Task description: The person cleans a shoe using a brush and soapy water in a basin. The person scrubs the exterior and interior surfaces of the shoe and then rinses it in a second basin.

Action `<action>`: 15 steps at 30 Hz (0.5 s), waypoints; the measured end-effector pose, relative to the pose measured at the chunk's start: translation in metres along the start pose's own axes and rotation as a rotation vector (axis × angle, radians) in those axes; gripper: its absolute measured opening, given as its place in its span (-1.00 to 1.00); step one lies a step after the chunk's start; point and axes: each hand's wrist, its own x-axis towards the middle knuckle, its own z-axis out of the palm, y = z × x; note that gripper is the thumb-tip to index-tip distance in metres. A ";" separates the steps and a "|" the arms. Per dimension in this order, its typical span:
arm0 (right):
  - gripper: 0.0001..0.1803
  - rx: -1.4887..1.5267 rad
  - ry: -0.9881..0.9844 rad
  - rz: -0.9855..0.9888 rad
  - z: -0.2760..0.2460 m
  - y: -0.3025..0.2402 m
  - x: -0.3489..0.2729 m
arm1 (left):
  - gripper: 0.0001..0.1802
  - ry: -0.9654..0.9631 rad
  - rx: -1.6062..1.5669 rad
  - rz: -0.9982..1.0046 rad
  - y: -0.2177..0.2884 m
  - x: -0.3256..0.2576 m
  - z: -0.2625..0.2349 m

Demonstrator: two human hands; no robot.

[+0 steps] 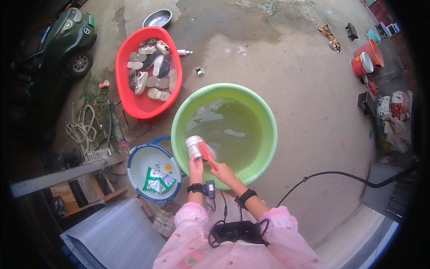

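A white shoe (193,144) is held by my left hand (196,167), whose fingers close round its near end. My right hand (222,171) grips a pink-red scrubbing brush (206,151), which lies against the right side of the shoe. Its bristles do not show. Both hands are over the near left part of a large green basin (271,130), which holds murky greenish water (237,119). How much of the shoe touches the water is hard to make out.
Left of the green basin stands a red tub (145,110) with several shoes. A white-and-blue basin (136,168) nearer me holds green-and-white packets (157,180). Beyond lie a metal bowl (157,19) and a white bottle (184,52). A black cable (333,173) runs at the right.
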 end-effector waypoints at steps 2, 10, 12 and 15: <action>-0.41 0.143 -0.051 -0.031 0.016 0.007 -0.006 | -0.68 0.012 -0.046 0.037 0.013 0.003 -0.006; -0.40 0.071 -0.053 0.045 0.034 0.004 0.014 | -0.72 0.077 -0.069 0.101 0.022 -0.001 -0.005; -0.41 0.038 -0.035 0.077 0.034 0.004 0.017 | -0.73 0.069 -0.154 0.084 0.021 0.001 -0.009; -0.47 0.115 0.106 0.205 0.039 0.042 0.030 | -0.76 0.076 -0.096 0.008 0.014 -0.008 -0.007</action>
